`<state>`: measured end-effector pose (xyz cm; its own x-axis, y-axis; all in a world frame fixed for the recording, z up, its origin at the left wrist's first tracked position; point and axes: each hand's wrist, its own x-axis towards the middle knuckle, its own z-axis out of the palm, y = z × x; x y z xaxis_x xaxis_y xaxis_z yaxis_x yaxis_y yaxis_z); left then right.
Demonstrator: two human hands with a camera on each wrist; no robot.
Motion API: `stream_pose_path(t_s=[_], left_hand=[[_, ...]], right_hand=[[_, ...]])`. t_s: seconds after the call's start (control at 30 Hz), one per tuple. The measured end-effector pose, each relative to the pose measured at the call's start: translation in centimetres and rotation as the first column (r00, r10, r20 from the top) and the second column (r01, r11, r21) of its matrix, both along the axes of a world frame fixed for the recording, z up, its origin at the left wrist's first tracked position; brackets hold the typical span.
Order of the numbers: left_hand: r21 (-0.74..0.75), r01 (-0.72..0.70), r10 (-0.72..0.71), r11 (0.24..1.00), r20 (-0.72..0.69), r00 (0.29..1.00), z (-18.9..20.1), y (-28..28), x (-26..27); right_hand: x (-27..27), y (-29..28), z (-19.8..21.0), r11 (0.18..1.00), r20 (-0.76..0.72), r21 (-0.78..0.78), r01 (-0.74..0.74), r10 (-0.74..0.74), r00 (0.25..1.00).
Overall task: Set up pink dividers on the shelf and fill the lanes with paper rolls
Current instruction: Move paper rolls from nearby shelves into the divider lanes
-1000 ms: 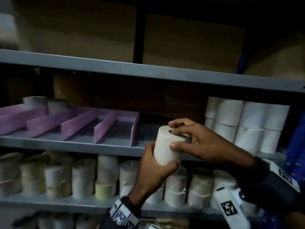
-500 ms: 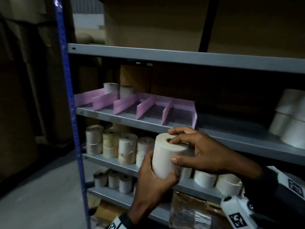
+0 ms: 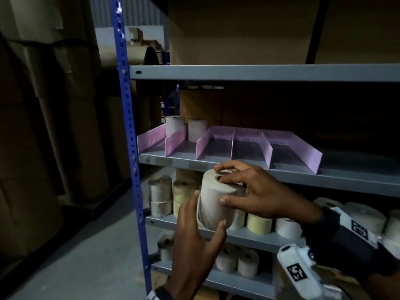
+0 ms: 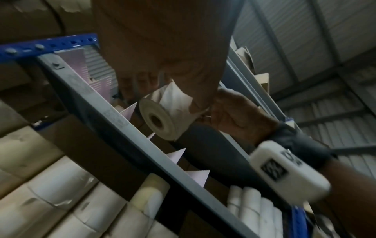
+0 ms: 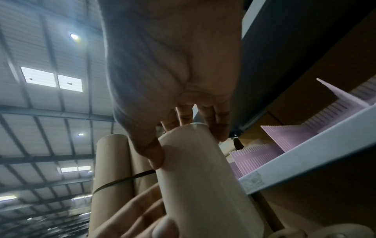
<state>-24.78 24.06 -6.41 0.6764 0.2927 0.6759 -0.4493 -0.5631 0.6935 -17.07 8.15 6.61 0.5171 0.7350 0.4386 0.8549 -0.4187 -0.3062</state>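
Note:
I hold one white paper roll [image 3: 213, 202] upright in front of the shelf [image 3: 281, 169], just below its front edge. My left hand [image 3: 199, 230] grips its lower side from beneath. My right hand [image 3: 249, 191] pinches its upper part, fingers over the top rim and thumb on the side. The same roll [image 4: 162, 116] shows in the left wrist view and the roll [image 5: 203, 177] in the right wrist view. Pink dividers [image 3: 236, 144] form several lanes on the shelf. Two rolls [image 3: 186, 128] stand at the back of the leftmost lanes.
A blue upright post [image 3: 129, 137] bounds the rack on the left. Lower shelves [image 3: 238, 234] carry many white and yellowish rolls. Cardboard boxes [image 3: 259, 29] sit on the top shelf and tall cardboard stacks [image 3: 43, 105] stand to the left over the concrete floor.
My view has swung left along the rack, bringing the blue post and the left lanes into sight. Both hands have kept their hold on the roll, which stays in front of the shelf edge.

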Motion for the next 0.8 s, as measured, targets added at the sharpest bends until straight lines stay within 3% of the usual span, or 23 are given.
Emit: stream_pose_path(t_s=[0.1,0.27,0.5,0.8], left_hand=[[0.211,-0.106,0.083,0.972,0.113,0.99,-1.0,0.9,0.2],[0.44,-0.028,0.03,0.898,0.001,1.0,-2.3,0.8,2.6],[0.417,-0.012,0.088,0.909,-0.163,0.983,-0.6,0.4,8.5],[0.478,-0.011,0.139,0.878,-0.234,0.962,0.5,1.6,15.1]], right_hand=[[1.4,2.1,1.0,0.997,-0.005,0.038,0.069,-0.069,0.998],[4.9,4.3,3.4,0.982,0.054,-0.032,0.184,-0.182,0.982],[10.7,5.3,4.7,0.964,0.097,-0.108,0.242,-0.232,0.968],[17.8,6.8,5.6,0.95,0.147,-0.173,0.26,-0.236,0.96]])
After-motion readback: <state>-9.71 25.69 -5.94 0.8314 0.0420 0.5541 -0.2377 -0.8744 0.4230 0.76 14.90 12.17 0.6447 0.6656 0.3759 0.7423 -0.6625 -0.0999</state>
